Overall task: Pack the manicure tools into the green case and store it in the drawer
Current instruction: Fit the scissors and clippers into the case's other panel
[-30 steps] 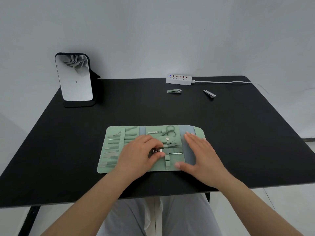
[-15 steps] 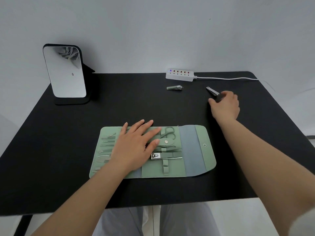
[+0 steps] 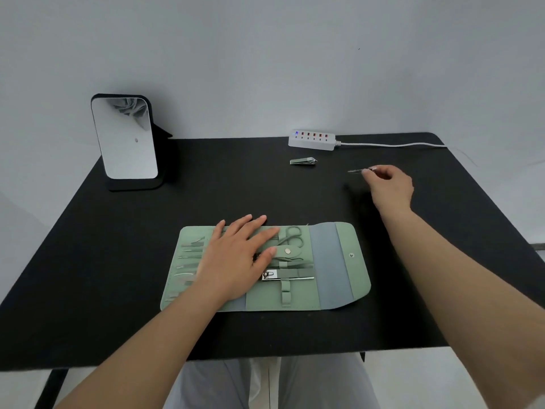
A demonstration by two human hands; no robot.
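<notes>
The green case lies unfolded on the black table, near its front edge. Several metal tools sit under its straps, among them scissors and a large clipper. My left hand rests flat on the case's left half, fingers spread, covering some tools. My right hand is raised at the back right, pinching a silver nail clipper lifted off the table. A green nail clipper lies loose near the back. No drawer is in view.
A standing mirror is at the back left. A white power strip with its cable lies along the back edge. My grey-trousered legs show below the table's front edge.
My right hand left the case, reached to the back right, and picked up the silver clipper, which is now off the table. My left hand flattened on the case.
</notes>
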